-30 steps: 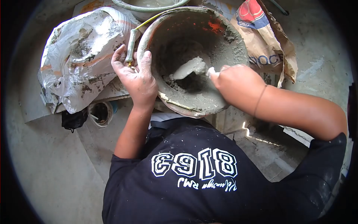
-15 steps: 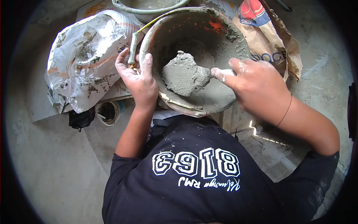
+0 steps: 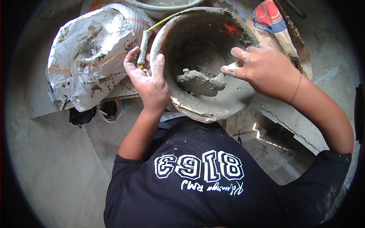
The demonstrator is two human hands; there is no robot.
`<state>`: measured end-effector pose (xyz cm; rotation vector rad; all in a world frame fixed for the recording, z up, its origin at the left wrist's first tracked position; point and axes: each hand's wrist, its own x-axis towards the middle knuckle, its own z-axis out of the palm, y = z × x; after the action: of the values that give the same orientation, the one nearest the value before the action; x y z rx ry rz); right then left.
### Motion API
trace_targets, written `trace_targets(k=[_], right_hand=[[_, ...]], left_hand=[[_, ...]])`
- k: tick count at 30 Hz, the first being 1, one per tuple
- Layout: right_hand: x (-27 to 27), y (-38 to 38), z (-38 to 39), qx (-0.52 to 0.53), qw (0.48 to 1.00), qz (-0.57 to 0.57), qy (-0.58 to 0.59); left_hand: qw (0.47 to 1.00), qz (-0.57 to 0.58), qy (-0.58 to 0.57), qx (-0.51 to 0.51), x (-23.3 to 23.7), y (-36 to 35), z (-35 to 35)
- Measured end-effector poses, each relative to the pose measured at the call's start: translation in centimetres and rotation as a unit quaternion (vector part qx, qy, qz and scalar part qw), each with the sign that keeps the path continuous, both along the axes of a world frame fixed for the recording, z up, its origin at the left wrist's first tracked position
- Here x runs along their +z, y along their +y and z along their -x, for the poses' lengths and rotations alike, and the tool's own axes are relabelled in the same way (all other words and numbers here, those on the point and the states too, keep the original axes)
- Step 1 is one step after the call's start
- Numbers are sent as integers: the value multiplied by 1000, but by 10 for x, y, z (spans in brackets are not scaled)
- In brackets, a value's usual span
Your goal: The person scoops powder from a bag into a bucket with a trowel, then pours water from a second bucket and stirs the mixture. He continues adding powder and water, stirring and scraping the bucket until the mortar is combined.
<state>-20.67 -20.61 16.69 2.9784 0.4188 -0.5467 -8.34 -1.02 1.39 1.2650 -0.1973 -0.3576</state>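
Note:
A bucket [image 3: 166, 41] stands tilted in front of me, its inside coated with wet grey mortar. My left hand [image 3: 150, 81] holds its left rim, thumb along the edge and fingers on the outer side, by the green grip [image 3: 143, 47] of the wire handle. My right hand [image 3: 260, 70] is closed over the bucket's right side. It grips what appears to be a trowel [image 3: 207, 85], whose blade is coated and heaped with mortar inside the bucket. The fist hides most of the trowel's handle.
A dirty white woven sack [image 3: 99, 49] lies to the left. Behind the bucket is another round basin [image 3: 163, 5]. A torn brown paper bag [image 3: 283, 34] is at the right. Below the sack sit a small container [image 3: 109, 111] and a black bag [image 3: 81, 116].
The mortar-covered blade has tipped, and its broad mortar-covered face is now seen edge-on. My right hand has rotated and shifted slightly right. The bucket and left hand have moved slightly right.

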Motion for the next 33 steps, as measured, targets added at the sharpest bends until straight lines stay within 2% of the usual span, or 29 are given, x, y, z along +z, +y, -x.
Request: trace_targets(k=[1,3,7,9,11,13,15,16,19,20,24,30,33], right_hand=[[-3,1,-4,1,1000,2,0],[-10,5,-10,-36,995,19,95],[-12,8,-24,-43,995,5,91],[-19,9,-30,-25,994,34,101],[-42,26,-34,3,995,31,97],[-49,31,-43,-28,994,31,105],[-53,33,-51,27,994,56,93],[-51,33,-54,-25,988,49,147],[-59,13,-30,-62,985,61,146],[-54,4,-23,-90,978,80,169],[-31,-25,6,-134,969,149,143],[9,-7,17,-199,960,189,62],[0,-2,9,-220,957,189,24]], left_hand=[[1000,-5,0,1,-1,0,-1],[1000,-9,-2,-1,-2,2,-1],[1000,-6,-1,-1,2,2,1],[1000,-9,-6,0,1,1,1],[1000,-10,-13,-2,2,0,0],[1000,5,16,-4,3,1,2],[1000,7,10,-3,0,0,2],[1000,7,3,-4,-2,1,1],[999,-19,-30,7,-1,1,0],[1000,3,-6,-2,2,2,1],[1000,17,-6,-1,-2,3,1],[1000,23,6,2,1,0,1],[999,34,7,2,1,-1,0]])
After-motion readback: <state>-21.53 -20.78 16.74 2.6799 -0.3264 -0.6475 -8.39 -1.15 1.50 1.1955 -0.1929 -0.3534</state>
